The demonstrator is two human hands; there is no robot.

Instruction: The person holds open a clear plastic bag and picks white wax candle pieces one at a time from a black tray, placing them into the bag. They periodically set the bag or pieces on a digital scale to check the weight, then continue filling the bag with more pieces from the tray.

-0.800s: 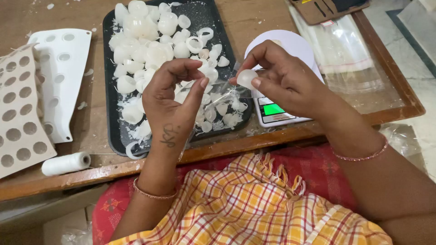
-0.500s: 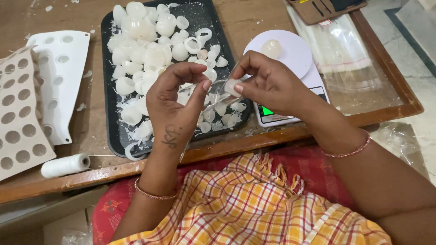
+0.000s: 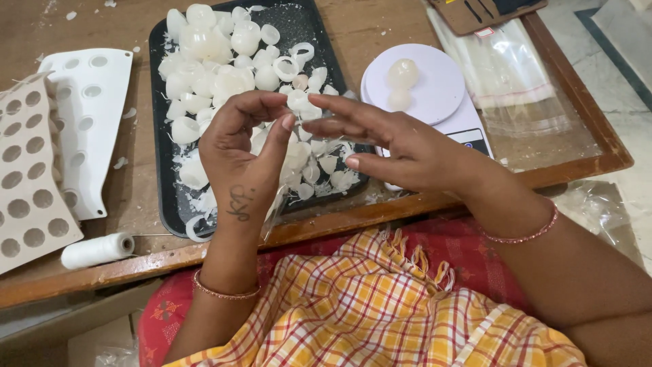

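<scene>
My left hand (image 3: 241, 153) is raised over the black tray (image 3: 161, 170), thumb and fingers pinched on the top of a small clear plastic pouch (image 3: 270, 211) that hangs below the palm. My right hand (image 3: 407, 153) reaches in from the right with its fingers straight and apart. Its index fingertip meets my left fingertips beside a small white wax piece (image 3: 299, 102). Whether that piece is held or lies on the tray I cannot tell. Two white wax pieces (image 3: 402, 75) rest on the round white plate of a small scale (image 3: 441, 88).
The tray holds several white wax rings and cups (image 3: 217, 61). White moulds with round holes (image 3: 88, 115) lie at the left, and a spool of white thread (image 3: 98, 250) sits near the table's front edge. Clear plastic bags (image 3: 516, 81) lie at the right, inside the raised wooden rim (image 3: 584, 170).
The white piece that my right hand pinched is no longer in its fingers, which have straightened toward my left hand. Wax pieces now sit on the scale plate.
</scene>
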